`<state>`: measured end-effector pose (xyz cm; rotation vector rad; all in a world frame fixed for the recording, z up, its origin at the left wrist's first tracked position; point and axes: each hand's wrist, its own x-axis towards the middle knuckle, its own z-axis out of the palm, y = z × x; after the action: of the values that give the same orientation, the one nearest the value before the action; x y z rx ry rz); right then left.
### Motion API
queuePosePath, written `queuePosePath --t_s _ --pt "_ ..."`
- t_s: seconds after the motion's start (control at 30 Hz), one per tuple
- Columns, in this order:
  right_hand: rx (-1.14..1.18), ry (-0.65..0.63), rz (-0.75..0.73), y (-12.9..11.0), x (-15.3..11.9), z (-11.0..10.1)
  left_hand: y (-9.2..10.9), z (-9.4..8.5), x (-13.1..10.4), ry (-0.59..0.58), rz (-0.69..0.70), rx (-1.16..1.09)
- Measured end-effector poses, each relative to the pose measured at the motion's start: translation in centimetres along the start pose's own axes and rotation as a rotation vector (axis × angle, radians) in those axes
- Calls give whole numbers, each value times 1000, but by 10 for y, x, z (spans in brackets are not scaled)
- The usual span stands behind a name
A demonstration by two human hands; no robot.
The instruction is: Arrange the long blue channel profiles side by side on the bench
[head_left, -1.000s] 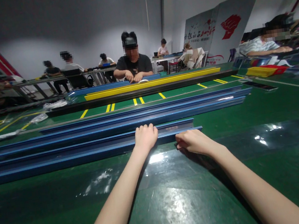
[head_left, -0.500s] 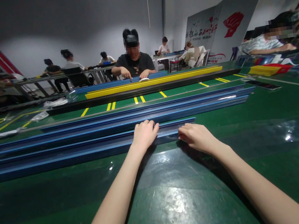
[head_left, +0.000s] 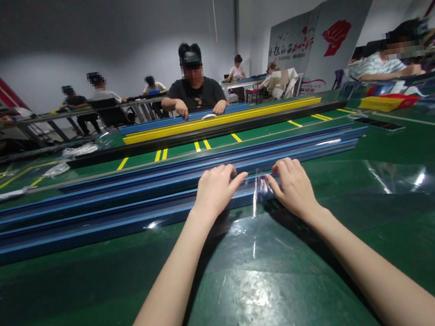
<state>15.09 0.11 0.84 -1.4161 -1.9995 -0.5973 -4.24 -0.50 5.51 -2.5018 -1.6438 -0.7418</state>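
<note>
A long blue channel strip [head_left: 89, 227] lies across the green table, nearest to me among several blue strips. Clear plastic film [head_left: 258, 195] rises in a shiny crease between my hands, over the strip's right end, and spreads to both sides. My left hand [head_left: 219, 187] rests over the strip, fingers curled over its far edge and thumb stretched right; whether it pinches film is hidden. At the strip's right end my right hand [head_left: 293, 184] is bent, thumb and fingers at the film, closed on its edge.
Further blue strips [head_left: 163, 182] lie just beyond. Behind them are a black strip [head_left: 197, 134], a yellow strip [head_left: 235, 117] and a phone-like dark slab [head_left: 382, 123]. Across the table sits a person in black [head_left: 195, 93]. Yellow and red trays [head_left: 383, 102] stand at the right.
Both hands have moved slightly up and away from me, my right hand also turning more upright. The film between them has lifted into a crease.
</note>
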Motion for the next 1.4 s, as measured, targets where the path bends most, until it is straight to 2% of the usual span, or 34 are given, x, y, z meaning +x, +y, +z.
queuePosePath --t_s 0.23,0.4,0.47,0.73,0.83,0.97,1.13,1.2,1.4 --pt "-108 -4 94 5 1 1 -16 -11 3 -133 -97 -262" --pt "-141 60 193 11 0 4 -26 -18 3 -428 -88 -367" --pt "-152 86 236 13 0 5 -29 -19 3 -490 -114 -354" --pt "-175 101 369 26 0 6 -45 -16 3 -532 -173 -230" --pt "-141 104 386 29 -1 8 -48 -12 3 -492 -179 -173" --pt "-41 111 285 24 -3 11 -48 -4 2 -422 -197 -75" --pt "108 -4 -103 7 -1 2 -43 -1 0 -404 -216 0" --pt "128 -54 -209 0 -1 -1 -42 0 -1 -390 -217 13" --pt "151 -216 -331 -8 -6 12 -41 3 1 -323 -196 49"
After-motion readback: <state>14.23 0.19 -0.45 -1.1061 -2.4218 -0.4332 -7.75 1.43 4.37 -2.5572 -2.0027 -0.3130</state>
